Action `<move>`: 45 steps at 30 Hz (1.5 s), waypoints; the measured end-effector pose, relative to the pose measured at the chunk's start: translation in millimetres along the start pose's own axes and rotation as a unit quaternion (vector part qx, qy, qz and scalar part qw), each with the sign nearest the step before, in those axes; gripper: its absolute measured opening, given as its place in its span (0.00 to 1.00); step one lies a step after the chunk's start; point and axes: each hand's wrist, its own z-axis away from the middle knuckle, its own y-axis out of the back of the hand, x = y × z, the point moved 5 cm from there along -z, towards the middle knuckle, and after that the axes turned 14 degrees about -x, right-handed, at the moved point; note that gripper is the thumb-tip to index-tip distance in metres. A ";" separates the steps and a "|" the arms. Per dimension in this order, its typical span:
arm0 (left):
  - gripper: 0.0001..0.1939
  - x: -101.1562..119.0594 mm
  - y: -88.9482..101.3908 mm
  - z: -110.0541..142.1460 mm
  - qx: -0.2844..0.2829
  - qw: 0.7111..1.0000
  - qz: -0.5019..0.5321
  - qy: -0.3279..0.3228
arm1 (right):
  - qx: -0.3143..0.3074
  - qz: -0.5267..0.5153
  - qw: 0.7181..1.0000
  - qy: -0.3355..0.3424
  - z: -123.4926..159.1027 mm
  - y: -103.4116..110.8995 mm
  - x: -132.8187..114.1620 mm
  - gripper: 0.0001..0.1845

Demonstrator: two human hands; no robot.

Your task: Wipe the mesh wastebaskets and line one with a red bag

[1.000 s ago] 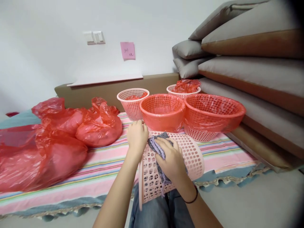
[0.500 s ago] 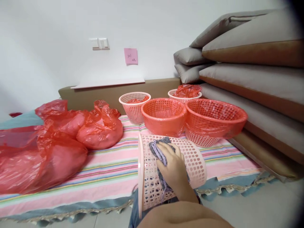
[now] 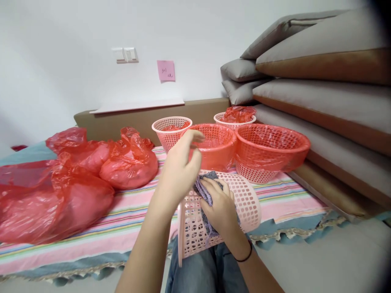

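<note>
Pale pink plastic makes the holed basket, which lies on its side over the person's jeans, just by the edge of the striped cover. The right hand is closed over a grey and purple cloth and holds it against the basket's wall. The left hand is raised near the right one, above the wide rim — its thumb and fingers are bent, with a gap between them. Behind, on the striped cover, stand two red-lined baskets; to the left rest red bags. Grey and brown cushions are piled at the right.
</note>
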 end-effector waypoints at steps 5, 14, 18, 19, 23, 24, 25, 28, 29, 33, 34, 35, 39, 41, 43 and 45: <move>0.17 -69.4 -48.8 -77.5 -0.124 0.969 -0.081 0.200 | -0.019 -0.044 0.999 -0.023 5.4 -4.8 0.8 0.27; 0.17 -97.9 -79.0 -84.3 -0.226 0.941 -0.106 0.228 | -0.015 0.007 0.998 -0.057 4.4 17.8 70.3 0.28; 0.17 -97.4 -81.2 -83.3 -0.240 0.941 -0.101 0.216 | 0.036 -0.005 0.989 -0.144 8.8 37.8 129.1 0.28; 0.17 -97.5 -81.7 -83.0 -0.241 0.941 -0.100 0.216 | 0.042 -0.011 0.986 -0.163 9.9 40.8 136.8 0.29; 0.17 -96.9 -82.2 -81.8 -0.242 0.939 -0.102 0.222 | 0.045 0.020 0.979 -0.197 8.0 39.2 109.7 0.27; 0.17 -96.9 -82.1 -81.5 -0.241 0.938 -0.104 0.224 | 0.039 0.033 0.981 -0.185 5.9 34.9 88.7 0.26; 0.16 -97.2 -81.9 -81.0 -0.241 0.938 -0.106 0.227 | 0.020 0.028 0.989 -0.144 3.0 28.0 63.2 0.26; 0.17 -99.5 -81.0 -79.0 -0.236 0.936 -0.113 0.234 | -0.031 -0.002 1.000 0.005 0.3 7.0 -13.4 0.29; 0.17 -100.3 -80.6 -78.1 -0.234 0.936 -0.115 0.236 | -0.033 -0.002 0.999 0.025 1.6 2.8 -29.6 0.29; 0.17 -100.6 -79.9 -76.1 -0.228 0.937 -0.117 0.237 | -0.022 -0.006 0.999 0.033 7.5 0.2 -33.7 0.29; 0.17 -99.6 -79.9 -76.0 -0.225 0.938 -0.116 0.236 | -0.021 -0.005 0.999 0.027 8.1 2.4 -22.5 0.28; 0.16 -98.4 -79.7 -75.9 -0.222 0.940 -0.115 0.233 | -0.018 -0.001 1.000 0.014 8.4 5.7 -8.1 0.28; 0.16 -90.7 -76.9 -73.4 -0.188 0.953 -0.115 0.208 | 0.011 0.037 0.996 -0.084 10.3 24.8 61.1 0.25; 0.17 -86.1 -74.2 -70.2 -0.161 0.960 -0.121 0.192 | 0.028 0.057 0.989 -0.132 13.3 33.2 89.9 0.25; 0.16 -81.6 -71.5 -66.4 -0.139 0.965 -0.132 0.181 | 0.039 0.066 0.984 -0.160 16.9 37.8 109.1 0.25; 0.16 -76.6 -69.6 -61.8 -0.127 0.966 -0.144 0.171 | 0.046 0.067 0.982 -0.169 20.9 39.4 118.2 0.26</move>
